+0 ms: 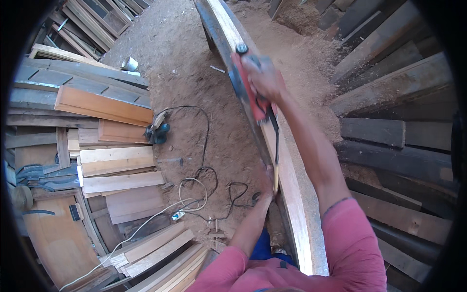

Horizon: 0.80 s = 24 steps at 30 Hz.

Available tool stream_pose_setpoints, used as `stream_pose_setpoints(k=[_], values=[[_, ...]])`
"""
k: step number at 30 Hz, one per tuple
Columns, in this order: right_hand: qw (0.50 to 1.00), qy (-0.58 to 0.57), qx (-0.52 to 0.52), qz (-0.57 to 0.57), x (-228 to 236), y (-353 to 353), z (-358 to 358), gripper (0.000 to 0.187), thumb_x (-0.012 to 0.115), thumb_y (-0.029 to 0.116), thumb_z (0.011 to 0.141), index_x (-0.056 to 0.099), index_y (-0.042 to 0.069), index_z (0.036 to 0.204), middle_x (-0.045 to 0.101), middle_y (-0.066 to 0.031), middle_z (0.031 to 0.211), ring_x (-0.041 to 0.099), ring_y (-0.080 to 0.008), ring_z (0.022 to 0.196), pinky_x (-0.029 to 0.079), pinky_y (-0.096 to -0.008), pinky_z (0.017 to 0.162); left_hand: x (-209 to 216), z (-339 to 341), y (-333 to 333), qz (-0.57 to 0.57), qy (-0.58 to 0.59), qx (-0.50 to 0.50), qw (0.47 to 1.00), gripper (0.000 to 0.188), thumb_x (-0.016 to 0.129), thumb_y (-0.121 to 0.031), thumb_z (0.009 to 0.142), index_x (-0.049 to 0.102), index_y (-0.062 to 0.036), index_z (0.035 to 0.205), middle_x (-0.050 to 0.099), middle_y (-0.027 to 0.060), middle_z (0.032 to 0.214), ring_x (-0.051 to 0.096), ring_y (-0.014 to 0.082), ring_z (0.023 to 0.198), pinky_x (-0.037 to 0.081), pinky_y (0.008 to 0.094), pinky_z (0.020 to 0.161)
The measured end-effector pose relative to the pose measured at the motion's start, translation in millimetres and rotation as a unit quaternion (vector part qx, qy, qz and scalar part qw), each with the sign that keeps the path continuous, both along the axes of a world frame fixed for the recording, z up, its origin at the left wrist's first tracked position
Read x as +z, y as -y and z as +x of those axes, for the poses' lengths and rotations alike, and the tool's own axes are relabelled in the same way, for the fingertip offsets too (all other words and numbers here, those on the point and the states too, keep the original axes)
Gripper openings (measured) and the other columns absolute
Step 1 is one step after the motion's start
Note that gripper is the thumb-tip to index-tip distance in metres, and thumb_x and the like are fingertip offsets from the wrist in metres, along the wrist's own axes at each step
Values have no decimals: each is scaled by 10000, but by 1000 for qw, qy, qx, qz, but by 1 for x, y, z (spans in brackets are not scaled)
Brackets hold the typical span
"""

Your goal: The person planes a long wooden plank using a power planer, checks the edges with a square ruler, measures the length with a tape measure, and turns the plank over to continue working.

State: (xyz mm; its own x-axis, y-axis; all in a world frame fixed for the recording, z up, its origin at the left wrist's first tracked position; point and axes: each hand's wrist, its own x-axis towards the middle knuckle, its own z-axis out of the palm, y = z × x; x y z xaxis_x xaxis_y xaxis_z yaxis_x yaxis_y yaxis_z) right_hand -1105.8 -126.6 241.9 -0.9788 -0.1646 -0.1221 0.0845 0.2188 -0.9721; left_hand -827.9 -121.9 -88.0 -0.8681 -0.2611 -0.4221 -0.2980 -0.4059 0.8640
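A long pale wooden board (287, 194) lies lengthwise along a narrow, dark-edged bench (287, 224). My right hand (265, 78) is closed round the handle of a red electric planer (248, 95), whose body rests on the board with its dark knob at the far end. From the planer's rear a black cord (277, 138) runs back toward me along the board. Beside the bench's left edge is my left hand (267, 182), blurred, with its fingers partly hidden. A thin yellow piece (276, 177) shows right next to it, by the cord; whether I hold either is unclear.
Another power tool (158, 131), dark and teal, sits by the stacked boards (119, 160) at left. A black cord (208, 141) and a pale extension cable (146, 219) loop over the dusty ground. Dark timbers (394, 146) line the right side; sawdust (299, 22) is heaped at the back.
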Motion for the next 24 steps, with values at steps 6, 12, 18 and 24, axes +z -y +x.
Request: stream_pose_setpoints(k=[6, 12, 18, 24], values=[[1000, 23, -10, -4, -30, -7, -87, 479, 639, 479, 946, 625, 10, 853, 550, -28, 595, 534, -137, 511, 427, -314, 476, 28, -5, -2, 197, -7, -27, 980, 538, 315, -393, 1085, 408, -13, 1454, 552, 119, 1341, 537, 199, 1230, 427, 347, 1054], [997, 69, -33, 13, -12, -44, 41, 426, 621, 434, 969, 633, 18, 880, 570, -18, 662, 535, -119, 540, 430, -306, 497, 29, -8, -4, -261, 130, -146, 945, 643, 403, -356, 1029, 282, 50, 1513, 535, 319, 1352, 555, 415, 1213, 412, 447, 1032], [991, 118, 60, -21, -20, -142, 277, 359, 550, 422, 1015, 564, 87, 888, 520, 34, 636, 493, -66, 517, 393, -252, 482, 3, 9, 19, -264, 1, -200, 944, 570, 413, -374, 1031, 475, 65, 1389, 644, 305, 1176, 642, 426, 1059, 466, 444, 968], [990, 124, 47, 53, -19, -258, 574, 564, 607, 383, 932, 505, -1, 1333, 658, -206, 1082, 652, -309, 1015, 490, -405, 910, -17, 112, -35, -125, 19, -171, 977, 612, 373, -270, 1052, 160, -17, 1568, 513, 312, 1385, 550, 409, 1252, 435, 413, 1040]])
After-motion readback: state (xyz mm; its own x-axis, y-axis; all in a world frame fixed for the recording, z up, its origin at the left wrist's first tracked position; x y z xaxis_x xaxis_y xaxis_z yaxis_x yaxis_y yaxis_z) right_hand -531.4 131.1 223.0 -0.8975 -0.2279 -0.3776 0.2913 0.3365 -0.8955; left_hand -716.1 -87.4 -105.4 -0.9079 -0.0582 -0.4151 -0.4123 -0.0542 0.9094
